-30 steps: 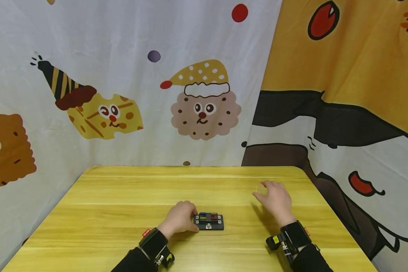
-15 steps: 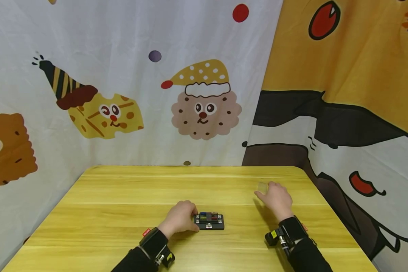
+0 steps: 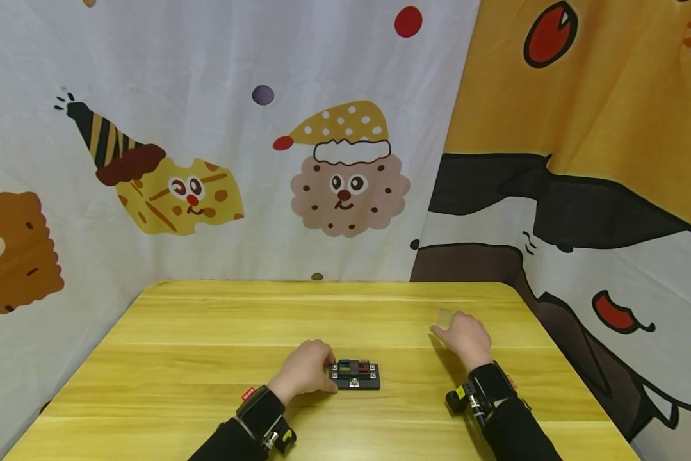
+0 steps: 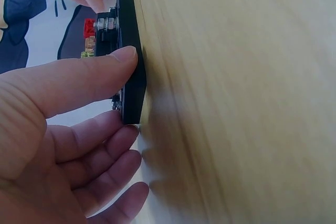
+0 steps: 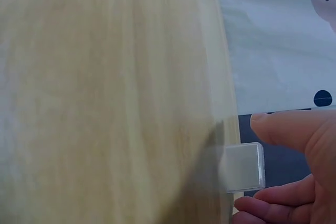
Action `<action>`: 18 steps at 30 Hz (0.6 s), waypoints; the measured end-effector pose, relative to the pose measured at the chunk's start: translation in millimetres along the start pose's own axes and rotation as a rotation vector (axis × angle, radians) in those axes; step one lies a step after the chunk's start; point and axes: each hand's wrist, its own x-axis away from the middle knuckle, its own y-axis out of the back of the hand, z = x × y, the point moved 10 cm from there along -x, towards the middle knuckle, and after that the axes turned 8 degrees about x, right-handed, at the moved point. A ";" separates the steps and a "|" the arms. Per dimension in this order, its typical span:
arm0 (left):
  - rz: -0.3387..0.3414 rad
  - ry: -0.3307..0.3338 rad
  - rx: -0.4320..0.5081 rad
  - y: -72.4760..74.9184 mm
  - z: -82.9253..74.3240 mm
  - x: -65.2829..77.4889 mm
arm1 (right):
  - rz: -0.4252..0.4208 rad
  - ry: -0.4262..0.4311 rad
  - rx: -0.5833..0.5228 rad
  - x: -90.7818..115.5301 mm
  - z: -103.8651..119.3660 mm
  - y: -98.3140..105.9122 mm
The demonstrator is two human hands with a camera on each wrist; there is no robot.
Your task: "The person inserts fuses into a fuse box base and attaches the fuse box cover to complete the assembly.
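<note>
My left hand (image 3: 306,368) grips the left end of a black fuse block (image 3: 353,384); in the left wrist view its thumb lies along the edge of the black base (image 4: 134,87), fingers on the other side. Small coloured blade fuses (image 4: 89,28) and metal terminals (image 4: 109,23) show on the block. Farther back on the right, a clear plastic cover (image 3: 444,318) stands on the table. Beside it is my right hand (image 3: 465,336), its thumb and fingers spread apart around the cover. In the right wrist view a gap shows between the thumb and the cover (image 5: 244,167).
The wood-grain table (image 3: 207,320) has rounded far corners. Right behind it hangs a white curtain (image 3: 207,256) printed with cartoon food, and a yellow, black and white one (image 3: 552,128) hangs to the right. Each wrist wears a black strap with a small camera (image 3: 459,400).
My right hand has let go of the clear cover, its fingers drawing back from around it, and then lowered slightly towards me. The left hand and fuse block have stayed put.
</note>
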 end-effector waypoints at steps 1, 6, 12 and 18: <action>0.000 -0.001 0.000 0.0 -0.1 0.1 | 0.005 -0.001 0.000 -0.5 0.0 -0.6; -0.003 -0.002 0.003 0.1 -0.2 0.4 | 0.019 -0.005 0.006 -3.6 -1.1 -2.9; -0.001 0.002 0.011 -1.3 1.4 0.6 | 0.038 -0.009 0.018 -7.0 -2.9 -5.3; -0.003 -0.001 0.014 -1.5 1.4 0.7 | 0.056 -0.012 0.025 -6.8 -2.4 -5.3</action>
